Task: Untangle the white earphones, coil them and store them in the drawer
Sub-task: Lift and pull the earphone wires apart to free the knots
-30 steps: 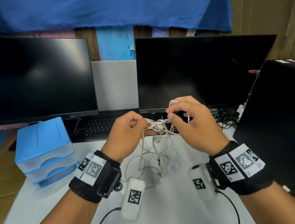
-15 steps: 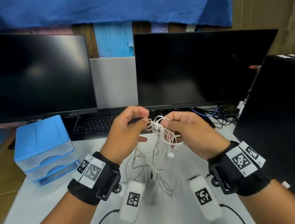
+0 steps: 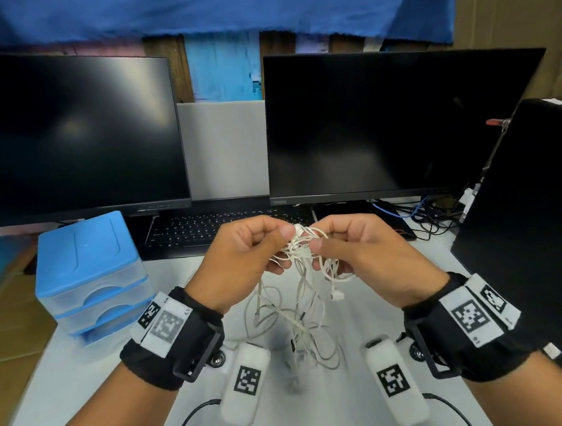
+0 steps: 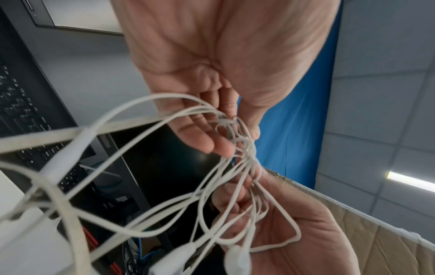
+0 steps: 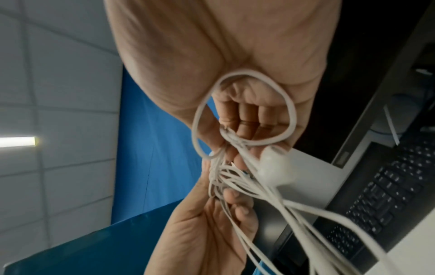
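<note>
The white earphones (image 3: 303, 278) hang as a tangled bunch of thin cable above the white table (image 3: 84, 379), loops trailing down to its surface. My left hand (image 3: 275, 243) pinches the knot from the left, and my right hand (image 3: 321, 248) pinches it from the right, fingertips almost meeting. One earbud (image 3: 337, 295) dangles below the right hand. In the left wrist view the earphones (image 4: 235, 148) run through the left hand's fingers (image 4: 207, 134). A loop of the earphones (image 5: 244, 111) circles the right hand's curled fingers (image 5: 247, 119) in the right wrist view. The blue drawer unit (image 3: 89, 278), drawers closed, stands at the table's left.
Two dark monitors (image 3: 393, 123) stand behind, with a black keyboard (image 3: 207, 232) under them. A black computer case (image 3: 536, 226) fills the right side, with loose cables (image 3: 421, 215) beside it. Wrist camera leads (image 3: 188, 425) trail over the near table.
Both hands have dropped slightly and drawn closer together around the knot. The right hand has turned palm inward and the hanging loops have shifted.
</note>
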The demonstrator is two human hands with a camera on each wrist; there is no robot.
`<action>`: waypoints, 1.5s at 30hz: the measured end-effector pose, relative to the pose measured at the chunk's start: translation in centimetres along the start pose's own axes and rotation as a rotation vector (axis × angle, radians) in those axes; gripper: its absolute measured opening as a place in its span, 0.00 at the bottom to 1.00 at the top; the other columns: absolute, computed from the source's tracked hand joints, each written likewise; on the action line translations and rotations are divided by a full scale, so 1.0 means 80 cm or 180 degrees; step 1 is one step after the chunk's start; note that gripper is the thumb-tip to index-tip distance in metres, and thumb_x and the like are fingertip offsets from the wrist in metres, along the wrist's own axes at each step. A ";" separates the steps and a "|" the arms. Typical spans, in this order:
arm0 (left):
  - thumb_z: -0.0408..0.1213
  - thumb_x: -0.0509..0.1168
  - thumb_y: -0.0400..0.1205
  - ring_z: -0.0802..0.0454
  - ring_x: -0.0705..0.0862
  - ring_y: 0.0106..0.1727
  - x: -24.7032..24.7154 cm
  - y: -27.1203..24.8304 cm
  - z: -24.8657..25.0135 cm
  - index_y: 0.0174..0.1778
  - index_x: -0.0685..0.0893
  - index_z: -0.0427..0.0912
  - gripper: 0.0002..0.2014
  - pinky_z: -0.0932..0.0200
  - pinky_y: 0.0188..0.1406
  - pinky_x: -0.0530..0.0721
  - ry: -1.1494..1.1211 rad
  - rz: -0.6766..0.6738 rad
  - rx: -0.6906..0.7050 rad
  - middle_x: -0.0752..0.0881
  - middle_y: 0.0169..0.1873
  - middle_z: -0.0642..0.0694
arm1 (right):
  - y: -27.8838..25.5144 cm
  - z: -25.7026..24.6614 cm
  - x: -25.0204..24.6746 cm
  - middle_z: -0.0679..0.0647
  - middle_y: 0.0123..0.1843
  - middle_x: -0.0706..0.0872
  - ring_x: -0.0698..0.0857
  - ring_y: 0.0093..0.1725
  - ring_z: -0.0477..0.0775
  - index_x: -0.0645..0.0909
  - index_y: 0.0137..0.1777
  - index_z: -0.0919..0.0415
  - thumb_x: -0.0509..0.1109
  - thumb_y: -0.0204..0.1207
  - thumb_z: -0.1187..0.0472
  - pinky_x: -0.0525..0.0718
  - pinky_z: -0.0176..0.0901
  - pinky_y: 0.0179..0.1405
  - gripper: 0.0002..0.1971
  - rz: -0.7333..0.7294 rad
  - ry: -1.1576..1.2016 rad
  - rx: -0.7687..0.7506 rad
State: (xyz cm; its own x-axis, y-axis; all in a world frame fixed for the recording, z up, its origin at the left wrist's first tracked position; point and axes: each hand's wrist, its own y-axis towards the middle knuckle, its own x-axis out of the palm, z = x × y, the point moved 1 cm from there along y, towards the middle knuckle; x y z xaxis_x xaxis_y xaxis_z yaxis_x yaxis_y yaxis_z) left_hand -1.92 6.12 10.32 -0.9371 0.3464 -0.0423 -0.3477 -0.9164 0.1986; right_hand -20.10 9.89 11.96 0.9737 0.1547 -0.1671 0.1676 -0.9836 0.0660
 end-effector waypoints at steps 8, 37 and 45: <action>0.45 0.69 0.74 0.56 0.84 0.32 0.009 -0.005 0.007 0.46 0.87 0.40 0.13 0.61 0.32 0.82 -0.0087 0.0008 0.0153 0.89 0.33 0.49 | -0.007 -0.004 -0.003 0.67 0.41 0.84 0.77 0.40 0.59 0.83 0.53 0.73 0.65 0.84 0.66 0.74 0.45 0.38 0.09 0.0075 0.0003 -0.0158; 0.23 0.69 0.79 0.48 0.87 0.32 -0.010 -0.040 -0.042 0.47 0.91 0.54 0.17 0.51 0.39 0.88 0.0867 0.0399 0.0115 0.88 0.35 0.48 | -0.030 0.058 -0.009 0.54 0.36 0.90 0.89 0.40 0.52 0.85 0.38 0.63 0.66 0.77 0.71 0.86 0.45 0.43 0.09 0.1780 -0.0518 -0.0586; 0.24 0.61 0.85 0.62 0.88 0.39 0.005 -0.043 -0.037 0.45 0.90 0.38 0.12 0.67 0.40 0.85 0.0286 0.0225 -0.0117 0.91 0.40 0.55 | -0.026 0.068 0.015 0.63 0.47 0.92 0.91 0.40 0.57 0.84 0.52 0.63 0.73 0.78 0.68 0.87 0.47 0.36 0.05 0.0804 0.0593 0.0304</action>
State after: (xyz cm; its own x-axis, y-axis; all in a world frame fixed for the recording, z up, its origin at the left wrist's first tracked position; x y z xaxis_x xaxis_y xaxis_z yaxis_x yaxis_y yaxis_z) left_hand -1.20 8.80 6.68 -0.9577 0.2629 -0.1173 -0.2801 -0.9451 0.1683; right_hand -20.09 11.62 6.25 0.9956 -0.0898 0.0264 -0.0895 -0.9959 -0.0116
